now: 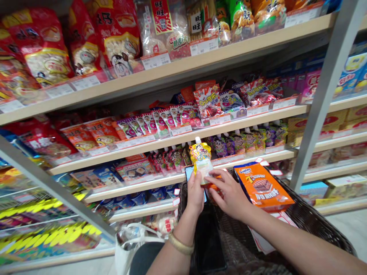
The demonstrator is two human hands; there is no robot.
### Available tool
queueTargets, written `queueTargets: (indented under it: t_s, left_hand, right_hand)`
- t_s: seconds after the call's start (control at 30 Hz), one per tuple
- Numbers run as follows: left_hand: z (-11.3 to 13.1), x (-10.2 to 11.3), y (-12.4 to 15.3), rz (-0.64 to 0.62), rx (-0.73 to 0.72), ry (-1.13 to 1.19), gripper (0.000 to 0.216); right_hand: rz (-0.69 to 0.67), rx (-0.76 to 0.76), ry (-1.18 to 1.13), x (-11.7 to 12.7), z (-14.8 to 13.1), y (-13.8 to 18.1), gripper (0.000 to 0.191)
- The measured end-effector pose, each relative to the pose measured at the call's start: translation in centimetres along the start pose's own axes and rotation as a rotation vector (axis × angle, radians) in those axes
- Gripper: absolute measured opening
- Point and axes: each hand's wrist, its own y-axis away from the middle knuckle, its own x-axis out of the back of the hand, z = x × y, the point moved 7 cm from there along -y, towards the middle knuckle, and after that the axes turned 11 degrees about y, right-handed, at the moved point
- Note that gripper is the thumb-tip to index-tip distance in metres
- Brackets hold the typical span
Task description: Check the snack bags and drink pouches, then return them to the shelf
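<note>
My left hand (195,194) is closed around a yellow drink pouch (201,158) with a white cap and a cartoon face, held upright together with a blue-edged phone (189,172) behind it. My right hand (229,193) reaches across with fingers stretched, touching the lower edge of the pouch. Both hands hover over a dark wicker basket (309,221). An orange snack bag (262,187) lies in the basket just right of my right hand. A band sits on my left wrist (180,244).
Store shelves (183,137) full of pouches and snack packs rise in front, with price tags along the edges. Grey metal uprights (323,95) stand at the right and lower left. A white plastic bag (129,240) hangs beside the basket.
</note>
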Motion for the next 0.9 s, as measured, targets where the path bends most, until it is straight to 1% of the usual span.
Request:
queueTargets:
  t_s: [0.27,0.47,0.7,0.9]
  left_hand:
    - [-0.03,-0.14,0.09,0.004,0.019,0.021,0.038]
    - [-0.06,-0.01,0.03,-0.001,0.01,0.011,0.038]
    - [0.15,-0.03,0.01,0.004,0.006,0.017,0.038]
    - [-0.09,0.15,0.05,0.0,0.013,0.006,0.038]
  right_hand:
    - [0.031,0.018,-0.035,0.14,-0.27,-0.06,0.054]
    - [0.029,0.019,-0.024,0.06,-0.32,-0.02,0.061]
    - [0.013,-0.006,-0.016,-0.06,-0.14,-0.02,0.06]
    - [0.029,-0.051,0.016,-0.13,0.25,0.12,0.059]
